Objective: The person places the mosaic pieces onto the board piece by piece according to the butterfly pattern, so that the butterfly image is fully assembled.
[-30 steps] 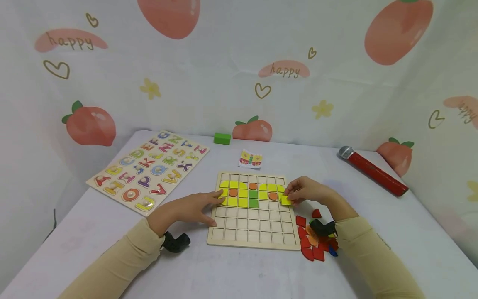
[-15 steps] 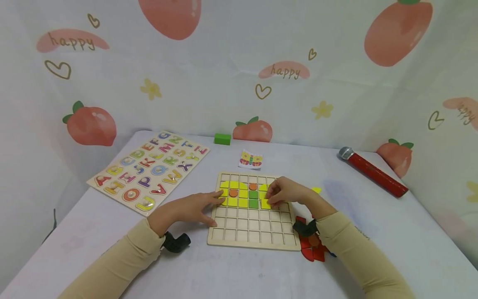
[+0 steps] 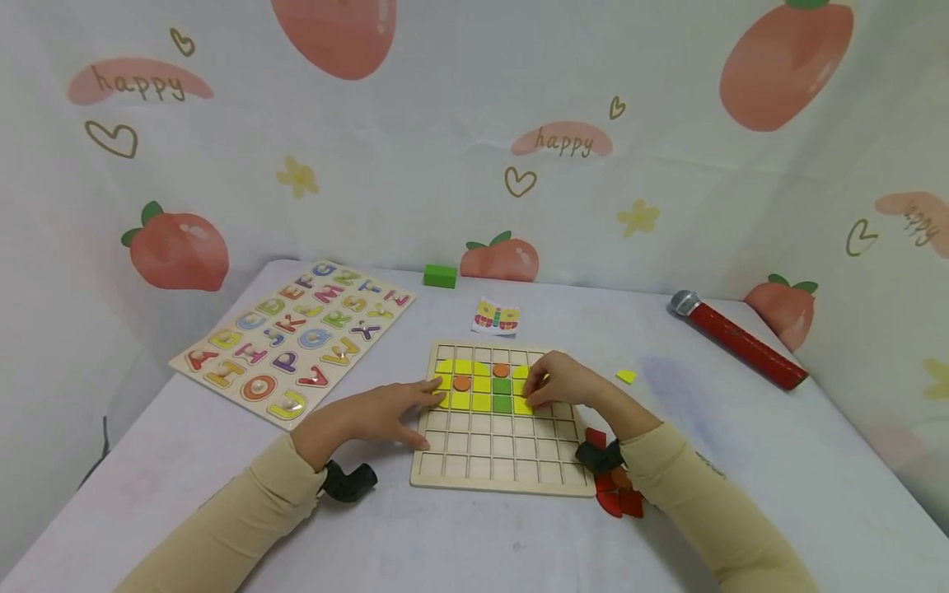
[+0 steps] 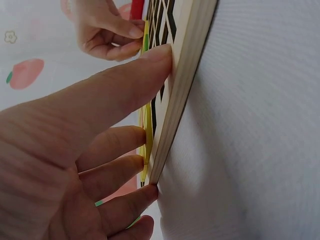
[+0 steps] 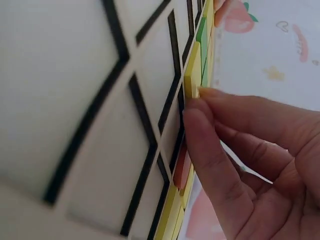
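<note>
A wooden grid board (image 3: 482, 468) lies on the table, its upper rows partly filled with yellow tiles (image 3: 461, 401), orange discs (image 3: 461, 384) and green squares (image 3: 502, 403). My right hand (image 3: 567, 383) pinches a yellow square tile (image 3: 522, 406) between thumb and index finger, in the cell just right of the lower green square. In the right wrist view that yellow tile (image 5: 191, 75) sits at its cell, fingertips at its near corner. My left hand (image 3: 381, 412) rests spread on the board's left edge, thumb (image 4: 157, 52) on the rim and fingertips over the yellow tiles.
Loose red pieces (image 3: 630, 502) lie beside the board's lower right, partly under the right wrist. One yellow piece (image 3: 626, 376) lies farther up. A butterfly pattern card (image 3: 497, 317), green block (image 3: 441, 276), alphabet board (image 3: 296, 338) and red microphone (image 3: 741, 342) surround the board.
My right hand has carried the yellow square tile left from the board's right edge and lowered it at the cell beside the green square. The left hand stays in place.
</note>
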Demonstrator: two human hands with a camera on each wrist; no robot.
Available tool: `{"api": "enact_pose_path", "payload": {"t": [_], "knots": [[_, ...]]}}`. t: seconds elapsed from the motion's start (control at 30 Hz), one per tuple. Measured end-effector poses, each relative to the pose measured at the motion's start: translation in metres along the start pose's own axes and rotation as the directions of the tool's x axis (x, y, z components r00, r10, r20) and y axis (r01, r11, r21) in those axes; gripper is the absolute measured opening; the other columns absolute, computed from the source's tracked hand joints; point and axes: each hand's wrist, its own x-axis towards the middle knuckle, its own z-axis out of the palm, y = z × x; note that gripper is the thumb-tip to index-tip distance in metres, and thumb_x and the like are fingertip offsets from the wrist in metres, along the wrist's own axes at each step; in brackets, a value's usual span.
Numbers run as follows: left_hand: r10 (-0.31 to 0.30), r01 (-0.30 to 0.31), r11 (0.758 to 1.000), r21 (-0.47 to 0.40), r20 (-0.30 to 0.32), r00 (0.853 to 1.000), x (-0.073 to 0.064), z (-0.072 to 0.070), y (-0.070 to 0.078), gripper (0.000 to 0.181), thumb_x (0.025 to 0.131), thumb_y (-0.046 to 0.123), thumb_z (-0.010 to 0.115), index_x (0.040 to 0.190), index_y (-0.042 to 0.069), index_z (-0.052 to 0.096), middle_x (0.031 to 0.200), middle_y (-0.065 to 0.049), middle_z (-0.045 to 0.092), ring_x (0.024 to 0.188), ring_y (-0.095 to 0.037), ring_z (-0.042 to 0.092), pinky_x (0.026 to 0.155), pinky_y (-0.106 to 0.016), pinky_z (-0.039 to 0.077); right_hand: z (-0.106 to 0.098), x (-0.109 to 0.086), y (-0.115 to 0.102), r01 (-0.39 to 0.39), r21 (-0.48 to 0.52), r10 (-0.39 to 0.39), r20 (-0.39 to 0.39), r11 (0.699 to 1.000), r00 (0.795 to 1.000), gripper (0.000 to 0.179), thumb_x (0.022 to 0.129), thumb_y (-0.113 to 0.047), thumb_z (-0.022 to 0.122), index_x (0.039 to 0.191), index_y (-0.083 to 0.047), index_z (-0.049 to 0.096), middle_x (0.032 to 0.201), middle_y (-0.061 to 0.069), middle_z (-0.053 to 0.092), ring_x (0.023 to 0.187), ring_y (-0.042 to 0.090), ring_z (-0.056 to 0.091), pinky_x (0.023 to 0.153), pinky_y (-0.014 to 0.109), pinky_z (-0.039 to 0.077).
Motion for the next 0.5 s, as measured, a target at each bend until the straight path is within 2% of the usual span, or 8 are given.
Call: {"api": "enact_pose_path", "payload": {"t": [0.1,0.27,0.5], "knots": [[0.003,-0.003,1.0,-0.001,0.001,1.0,0.001,0.0,0.0,0.073,0.079,0.034,0.073,0.142,0.02,0.04,0.156,0.001,0.022,0.143,-0.024,0.021,0.115,-0.045,0.024,-0.003,-0.006,0.003,-0.003,-0.018,0.002,-0.021,1.0,1.0,0.007,0.08,-0.01,0.071,0.083,-0.003,0.07,0.083,0.004,0.067,0.072,0.012,0.057,0.066,0.023,0.052],[0.001,-0.001,1.0,0.009,-0.005,1.0,0.001,0.001,-0.001,0.073,0.079,0.034,0.073,0.143,0.02,0.04,0.155,0.001,0.023,0.143,-0.024,0.022,0.115,-0.045,0.024,-0.014,-0.023,0.01,-0.038,0.016,0.039,-0.043,0.999,0.998,0.013,0.082,-0.015,0.07,0.089,-0.003,0.07,0.092,0.006,0.066,0.084,0.015,0.06,0.073,0.028,0.051],[-0.002,0.002,1.0,0.004,-0.004,1.0,0.0,0.0,0.0,0.073,0.079,0.033,0.074,0.142,0.019,0.04,0.155,0.001,0.023,0.143,-0.024,0.022,0.115,-0.045,0.024,-0.028,-0.052,0.023,-0.1,0.053,0.103,-0.059,0.994,0.993,0.02,0.083,-0.016,0.069,0.095,0.0,0.068,0.089,0.007,0.068,0.076,0.013,0.06,0.072,0.027,0.055]]}}
